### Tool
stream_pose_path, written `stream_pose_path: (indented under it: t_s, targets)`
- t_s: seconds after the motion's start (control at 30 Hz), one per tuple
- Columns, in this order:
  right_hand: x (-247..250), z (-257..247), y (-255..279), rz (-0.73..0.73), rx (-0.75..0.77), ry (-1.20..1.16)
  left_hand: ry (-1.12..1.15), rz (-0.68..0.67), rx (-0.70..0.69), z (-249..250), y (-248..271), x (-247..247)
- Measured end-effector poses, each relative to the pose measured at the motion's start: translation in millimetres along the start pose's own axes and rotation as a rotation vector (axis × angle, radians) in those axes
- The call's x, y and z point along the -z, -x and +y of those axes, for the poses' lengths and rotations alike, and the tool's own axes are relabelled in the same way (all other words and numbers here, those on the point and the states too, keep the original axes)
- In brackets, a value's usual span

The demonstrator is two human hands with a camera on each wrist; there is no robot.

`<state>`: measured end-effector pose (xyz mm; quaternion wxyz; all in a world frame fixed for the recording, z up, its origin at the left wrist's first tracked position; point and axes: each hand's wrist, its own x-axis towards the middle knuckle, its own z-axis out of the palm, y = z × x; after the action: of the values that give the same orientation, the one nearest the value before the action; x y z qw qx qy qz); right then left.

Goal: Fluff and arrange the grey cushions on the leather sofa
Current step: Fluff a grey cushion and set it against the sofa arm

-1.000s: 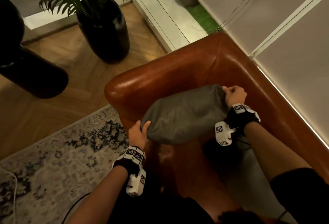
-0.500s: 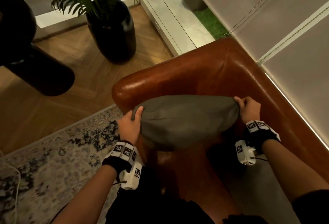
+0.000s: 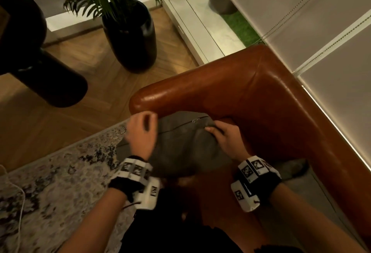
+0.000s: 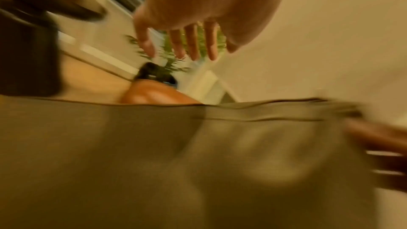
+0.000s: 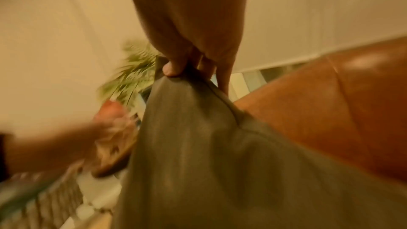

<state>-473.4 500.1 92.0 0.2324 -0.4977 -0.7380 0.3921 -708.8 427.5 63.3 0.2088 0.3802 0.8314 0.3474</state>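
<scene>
A grey cushion (image 3: 180, 146) hangs upright over the seat of the brown leather sofa (image 3: 241, 92), close to the armrest, with its zipped seam on top. My right hand (image 3: 214, 130) pinches the cushion's top right corner; the right wrist view shows the hand (image 5: 187, 69) with thumb and fingers clamped on the cushion (image 5: 198, 145). My left hand (image 3: 143, 124) hovers blurred by the cushion's left top edge. In the left wrist view that hand (image 4: 182, 48) has spread, empty fingers above the cushion (image 4: 154, 154). A second grey cushion (image 3: 293, 169) lies on the seat to the right.
A black planter with a palm (image 3: 130, 37) stands on the wooden floor beyond the armrest. A big black rounded object (image 3: 40, 72) is at the left. A patterned rug (image 3: 50, 182) with a white cable (image 3: 21, 202) lies left of the sofa. Window blinds (image 3: 311, 21) run behind the backrest.
My left hand has let go of the cushion's left end and risen above it. The cushion has swung from lying crosswise to hanging from the right hand, which has moved leftward.
</scene>
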Motion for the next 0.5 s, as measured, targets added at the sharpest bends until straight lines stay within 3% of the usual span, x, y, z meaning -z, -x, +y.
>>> stream_pose_path:
  t_s: [0.03, 0.1, 0.13, 0.2, 0.27, 0.33, 0.43, 0.5]
  targets:
    - [3, -1, 2, 0.014, -0.021, -0.059, -0.122, -0.034, 0.184, -25, -8, 10]
    - [14, 1, 7, 0.049, -0.085, -0.225, -0.217, -0.262, 0.618, -87, -16, 20]
    - [23, 4, 7, 0.067, -0.122, -0.311, -0.157, -0.355, 0.780, -112, -20, 19]
    - [46, 11, 7, 0.100, -0.153, -0.442, 0.134, -0.409, 0.943, -132, -21, 11]
    - [70, 24, 8, 0.142, -0.182, -0.543, 0.411, -0.388, 0.949, -118, -18, 4]
    - [86, 37, 10, 0.186, -0.238, -0.556, 0.588, -0.405, 0.849, -82, -20, -4]
    - [87, 53, 14, 0.179, -0.314, -0.504, 0.520, -0.544, 0.605, -33, -25, -24]
    - [78, 56, 15, 0.151, -0.338, -0.483, 0.368, -0.484, 0.498, -22, -29, -37]
